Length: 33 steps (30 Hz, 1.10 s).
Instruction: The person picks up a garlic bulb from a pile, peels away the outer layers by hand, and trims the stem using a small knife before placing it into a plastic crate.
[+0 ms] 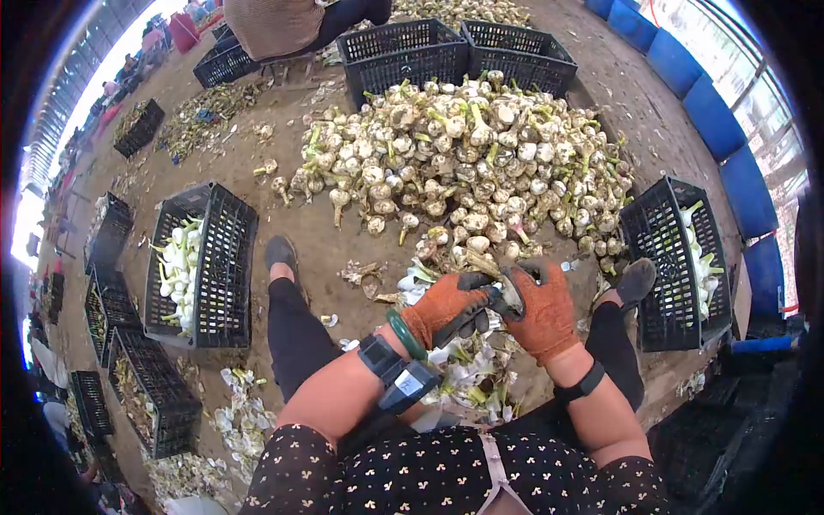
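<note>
My left hand (pixel 451 311), in an orange and black glove, is closed around a garlic bulb (pixel 511 296) at the middle of the view. From the other side my right hand (pixel 539 311), gloved the same way, grips that bulb too, its fingers bent over it. The bulb is partly hidden by the gloves. Just beyond both hands lies a large heap of dirty garlic bulbs (pixel 481 163). Below them, between my legs, peeled skins (pixel 481 378) cover the ground.
A black crate (pixel 232 275) with white garlic stands at the left, another crate (pixel 665 283) at the right. Two crates (pixel 403 64) (pixel 519 60) stand behind the heap, near a seated person (pixel 275 26). More crates (pixel 154 399) line the far left. Blue panels (pixel 712 112) run along the right.
</note>
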Available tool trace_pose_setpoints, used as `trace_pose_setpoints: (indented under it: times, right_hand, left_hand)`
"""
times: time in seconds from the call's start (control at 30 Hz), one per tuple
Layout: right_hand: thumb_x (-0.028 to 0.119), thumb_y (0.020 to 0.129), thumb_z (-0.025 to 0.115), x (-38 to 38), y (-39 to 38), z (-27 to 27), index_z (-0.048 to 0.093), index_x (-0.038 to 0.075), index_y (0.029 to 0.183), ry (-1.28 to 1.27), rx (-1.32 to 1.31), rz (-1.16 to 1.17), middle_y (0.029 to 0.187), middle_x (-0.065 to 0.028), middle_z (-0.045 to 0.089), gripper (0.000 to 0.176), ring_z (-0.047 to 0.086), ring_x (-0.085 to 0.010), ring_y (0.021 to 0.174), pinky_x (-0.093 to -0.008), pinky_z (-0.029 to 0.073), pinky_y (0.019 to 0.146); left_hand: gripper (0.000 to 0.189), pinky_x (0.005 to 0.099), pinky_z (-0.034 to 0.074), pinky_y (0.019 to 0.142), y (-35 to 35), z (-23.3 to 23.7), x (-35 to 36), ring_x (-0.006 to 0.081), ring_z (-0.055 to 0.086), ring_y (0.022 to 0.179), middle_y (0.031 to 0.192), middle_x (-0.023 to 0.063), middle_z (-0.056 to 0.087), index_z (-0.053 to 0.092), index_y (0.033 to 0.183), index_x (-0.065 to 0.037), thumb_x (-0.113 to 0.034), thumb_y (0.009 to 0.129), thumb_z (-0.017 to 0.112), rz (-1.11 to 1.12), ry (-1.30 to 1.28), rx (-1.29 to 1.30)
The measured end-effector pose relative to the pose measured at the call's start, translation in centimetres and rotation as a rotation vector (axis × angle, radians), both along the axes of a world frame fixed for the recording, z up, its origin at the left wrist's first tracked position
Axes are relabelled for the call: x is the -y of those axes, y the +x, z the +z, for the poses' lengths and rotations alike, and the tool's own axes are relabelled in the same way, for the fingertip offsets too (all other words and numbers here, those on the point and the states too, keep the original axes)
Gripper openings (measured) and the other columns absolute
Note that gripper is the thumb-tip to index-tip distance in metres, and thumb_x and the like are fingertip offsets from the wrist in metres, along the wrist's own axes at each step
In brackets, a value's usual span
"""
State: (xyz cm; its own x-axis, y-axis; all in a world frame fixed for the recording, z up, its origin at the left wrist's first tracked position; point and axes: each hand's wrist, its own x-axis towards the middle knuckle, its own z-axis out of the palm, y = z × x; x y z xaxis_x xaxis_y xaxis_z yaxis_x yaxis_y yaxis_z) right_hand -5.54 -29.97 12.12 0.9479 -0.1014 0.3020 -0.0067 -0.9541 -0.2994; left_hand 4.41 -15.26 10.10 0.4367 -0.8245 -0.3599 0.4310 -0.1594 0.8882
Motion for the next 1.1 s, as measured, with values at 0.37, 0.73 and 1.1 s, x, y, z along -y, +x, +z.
trace_pose_setpoints:
  times: [0.37,0.73,1.1]
  right_hand:
    - [0.014,0.056,0.069,-1.4,-0.2,-0.7,0.054,0.009,0.104,-0.076,-0.091,0.029,0.099,-0.0176,0.048,0.050,0.044,-0.0352,0.095,-0.0428,0.038,0.081]
    - [0.011,0.066,0.058,-1.3,-0.3,-2.8,0.053,0.010,0.109,-0.224,-0.067,0.050,0.100,-0.0193,0.048,0.043,0.044,-0.0340,0.094,-0.0431,0.037,0.082]
    - [0.013,0.057,0.074,1.0,-0.2,-1.6,0.048,0.006,0.110,0.899,-0.081,-0.159,0.100,-0.0139,0.053,0.059,0.052,-0.0304,0.093,-0.0350,0.042,0.084]
  left_hand:
    - [0.018,0.0229,0.038,0.042,-0.4,-1.1,-0.1,0.0088,0.049,0.046,0.060,0.0024,0.056,0.059,0.082,-0.004,-0.020,0.081,0.051,0.054,0.153,0.277]
    - [0.019,0.0300,0.044,0.052,-0.3,-2.3,0.5,0.0160,0.055,0.055,0.067,0.0099,0.060,0.060,0.082,0.000,-0.017,0.077,0.054,0.029,0.236,0.226]
    - [0.021,0.0289,0.045,0.065,0.6,-4.2,0.5,0.0150,0.056,0.071,0.082,0.0067,0.062,0.060,0.091,-0.003,-0.018,0.079,0.056,0.011,0.177,0.357]
